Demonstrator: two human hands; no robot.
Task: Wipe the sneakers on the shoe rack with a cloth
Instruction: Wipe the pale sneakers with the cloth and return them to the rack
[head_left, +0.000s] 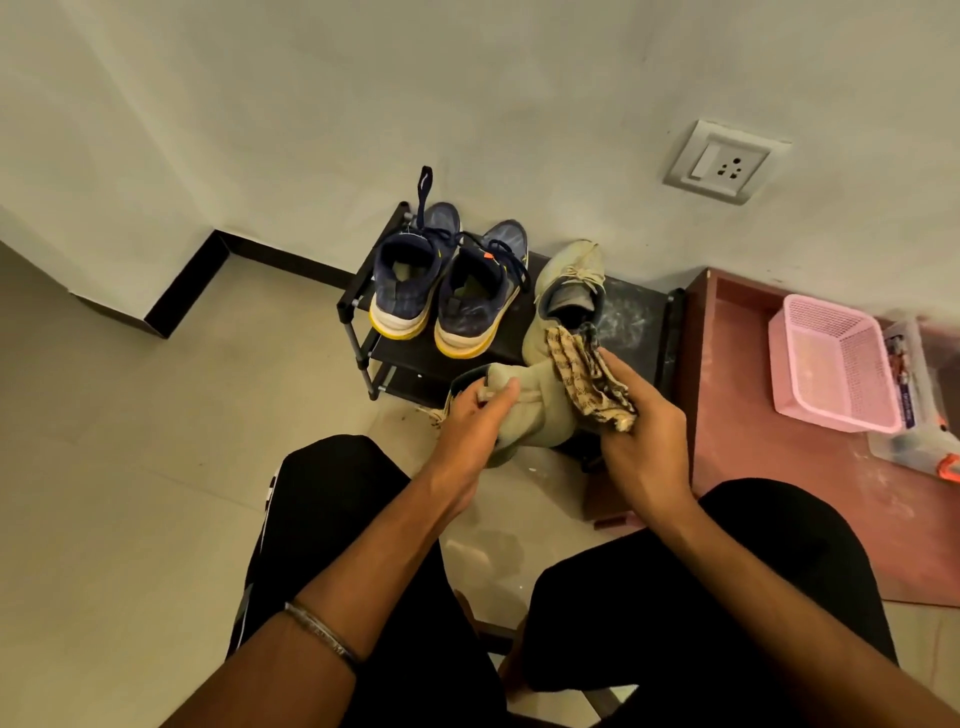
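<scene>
Pale floor tiles (130, 441) meet a plain wall with a dark skirting strip (218, 260) at the left. Against that wall stands a low black shoe rack (636, 312), and on the left part of its top shelf sits a pair of navy sneakers (447, 291) with yellow-edged soles, heels toward the camera. Below and in front of the rack, the left hand (475, 415) grips a beige sneaker (540, 410), fingers curled round its collar and holding it off the shelf. Just right of it, the right hand (641, 431) clamps a patterned cloth (587, 379), thumb and fingers closed on the fabric, which lies against the held shoe. Behind the cloth the other beige sneaker (566, 296) rests on the rack. Farther right, a pink basket (836, 364) sits on a reddish board (753, 467), with a wall socket (719, 161) above.
</scene>
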